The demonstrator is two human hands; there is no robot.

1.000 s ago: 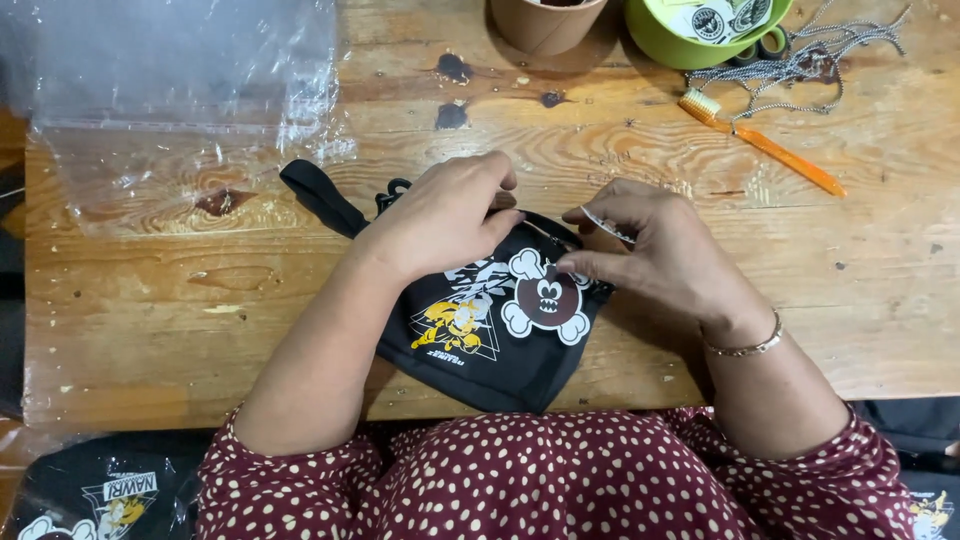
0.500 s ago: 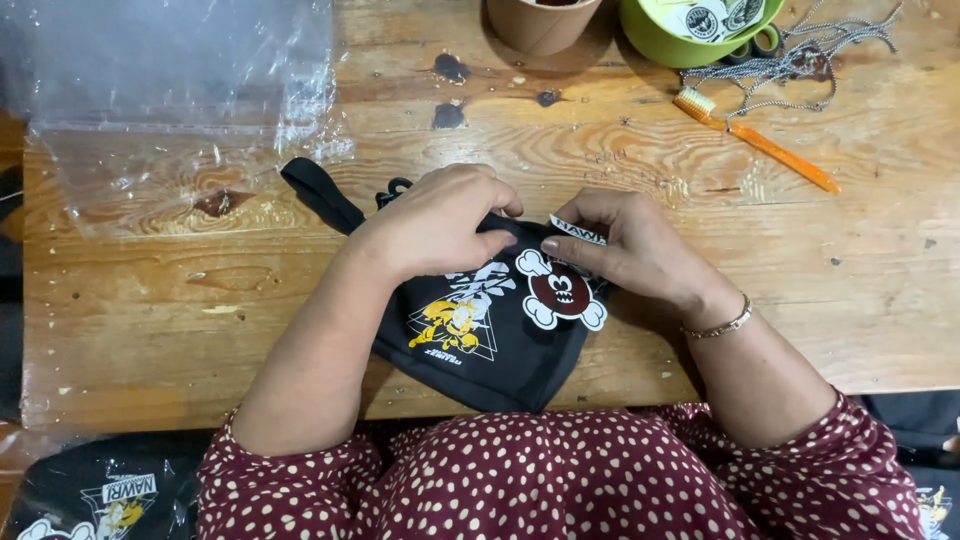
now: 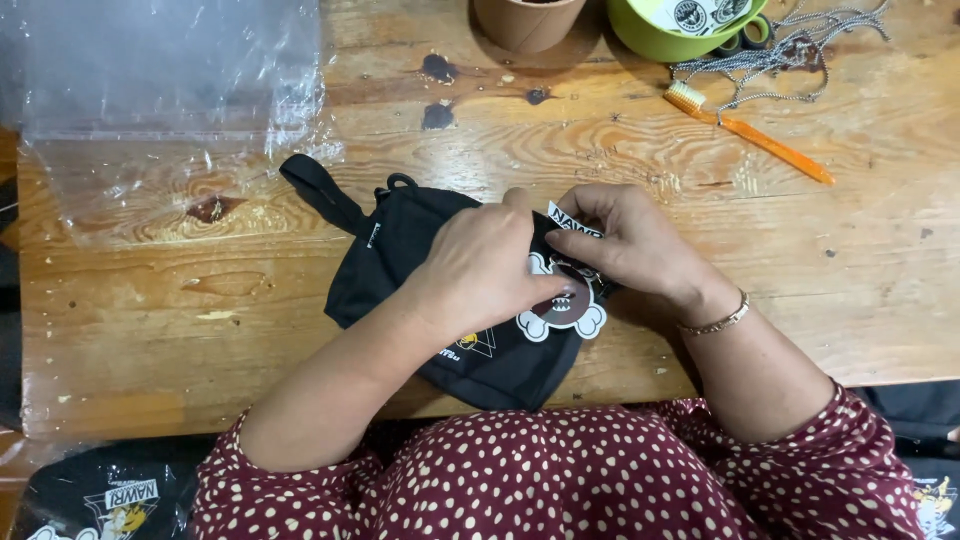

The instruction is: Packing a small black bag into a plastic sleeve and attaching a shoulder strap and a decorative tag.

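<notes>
A small black fabric pouch [image 3: 400, 250] with a strap lies on the wooden table [image 3: 150, 330] in front of me. A white-and-brown cartoon charm [image 3: 565, 312] rests on its printed front. My left hand [image 3: 480, 270] lies flat over the pouch, thumb pressing on the charm. My right hand [image 3: 625, 240] is beside it, fingers pinching at the pouch's top right edge near a small black-and-white label [image 3: 572, 220]. Both hands touch each other over the pouch.
A clear plastic bag [image 3: 170, 90] lies at the back left. A brown cup [image 3: 525, 20], a green bowl [image 3: 660, 35] with stickers, a pile of ball chains [image 3: 790, 50] and an orange toothbrush [image 3: 760, 135] stand at the back right. Another bagged pouch [image 3: 100, 500] is at bottom left.
My left hand slid down over the pouch's print, thumb now on the charm. My right hand moved up to the pouch's top edge. The pouch shifted slightly.
</notes>
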